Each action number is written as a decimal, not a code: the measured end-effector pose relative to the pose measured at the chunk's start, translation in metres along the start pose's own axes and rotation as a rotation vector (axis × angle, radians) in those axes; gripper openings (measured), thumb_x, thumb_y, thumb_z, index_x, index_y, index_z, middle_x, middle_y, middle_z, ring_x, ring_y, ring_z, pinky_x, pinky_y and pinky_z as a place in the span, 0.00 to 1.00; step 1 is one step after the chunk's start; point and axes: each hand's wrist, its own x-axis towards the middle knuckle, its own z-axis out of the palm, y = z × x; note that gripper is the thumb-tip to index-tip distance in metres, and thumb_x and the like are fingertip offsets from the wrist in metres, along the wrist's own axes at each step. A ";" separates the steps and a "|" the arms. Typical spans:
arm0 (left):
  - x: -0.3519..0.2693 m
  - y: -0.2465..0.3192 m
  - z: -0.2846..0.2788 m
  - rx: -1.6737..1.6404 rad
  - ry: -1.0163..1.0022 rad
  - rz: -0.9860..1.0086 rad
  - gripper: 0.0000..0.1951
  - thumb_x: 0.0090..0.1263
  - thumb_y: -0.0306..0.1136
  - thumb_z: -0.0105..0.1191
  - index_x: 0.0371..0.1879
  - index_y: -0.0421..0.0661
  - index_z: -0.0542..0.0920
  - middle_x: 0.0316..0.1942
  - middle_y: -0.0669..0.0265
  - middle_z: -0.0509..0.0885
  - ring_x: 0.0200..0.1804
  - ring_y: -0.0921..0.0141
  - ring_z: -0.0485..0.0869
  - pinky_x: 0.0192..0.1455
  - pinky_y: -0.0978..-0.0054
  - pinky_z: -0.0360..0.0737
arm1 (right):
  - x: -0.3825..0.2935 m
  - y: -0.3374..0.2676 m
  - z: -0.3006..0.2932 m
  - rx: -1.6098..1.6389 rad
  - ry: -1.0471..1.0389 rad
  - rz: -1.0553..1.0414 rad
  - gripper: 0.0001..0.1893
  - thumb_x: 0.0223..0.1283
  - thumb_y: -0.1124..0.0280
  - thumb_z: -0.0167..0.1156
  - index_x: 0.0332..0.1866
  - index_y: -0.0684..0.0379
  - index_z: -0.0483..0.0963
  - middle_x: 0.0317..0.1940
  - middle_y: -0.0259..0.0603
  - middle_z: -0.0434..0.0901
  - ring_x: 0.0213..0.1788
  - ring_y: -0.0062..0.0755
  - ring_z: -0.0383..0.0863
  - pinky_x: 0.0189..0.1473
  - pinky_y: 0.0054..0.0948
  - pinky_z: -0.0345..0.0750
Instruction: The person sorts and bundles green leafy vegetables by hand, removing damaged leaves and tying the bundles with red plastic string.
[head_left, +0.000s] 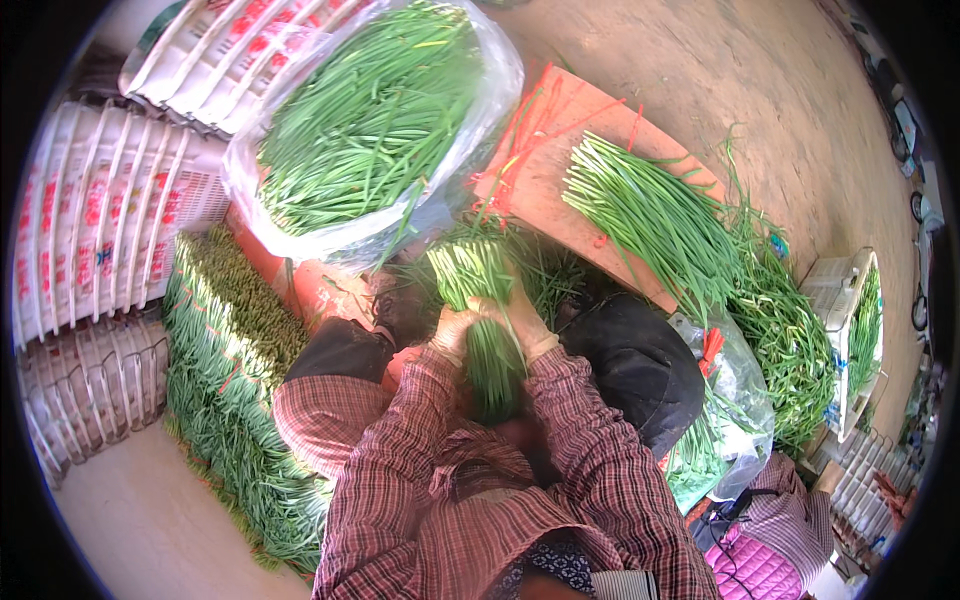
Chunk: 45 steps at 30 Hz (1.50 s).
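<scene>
Both hands, in pale gloves, grip one bundle of green garlic-chive-like stalks between the knees, its pale cut ends facing away from me and its green part towards my lap. My left hand closes round its left side, and my right hand round its right side. Ahead to the right, a loose bunch of the same stalks lies on an orange board, beside thin red ties. A large heap of stalks fills a basket lined with clear plastic ahead to the left.
Tied bundles are stacked at the left, near white plastic crates. Loose greens are piled at the right, next to a white crate and a plastic bag. Another person's checked sleeve shows at the lower right.
</scene>
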 end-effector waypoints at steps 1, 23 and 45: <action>-0.002 0.009 -0.007 0.050 -0.040 0.032 0.21 0.59 0.28 0.72 0.52 0.40 0.83 0.44 0.62 0.88 0.46 0.66 0.87 0.51 0.66 0.86 | -0.002 -0.005 0.006 -0.079 -0.068 -0.028 0.60 0.52 0.64 0.81 0.83 0.62 0.44 0.69 0.46 0.70 0.68 0.37 0.74 0.67 0.35 0.75; -0.049 0.078 0.081 -0.286 -0.041 0.188 0.48 0.68 0.67 0.58 0.77 0.43 0.62 0.75 0.54 0.68 0.74 0.57 0.68 0.79 0.55 0.64 | -0.006 -0.094 0.087 -1.351 0.148 0.057 0.34 0.59 0.53 0.68 0.65 0.64 0.70 0.51 0.61 0.84 0.52 0.60 0.85 0.55 0.46 0.81; -0.086 0.069 -0.032 -0.150 0.158 -0.052 0.11 0.68 0.29 0.66 0.45 0.38 0.84 0.40 0.60 0.89 0.43 0.67 0.87 0.48 0.69 0.85 | -0.135 -0.062 0.126 -1.622 -0.314 -0.463 0.31 0.70 0.59 0.58 0.75 0.59 0.64 0.68 0.51 0.75 0.48 0.45 0.87 0.48 0.41 0.84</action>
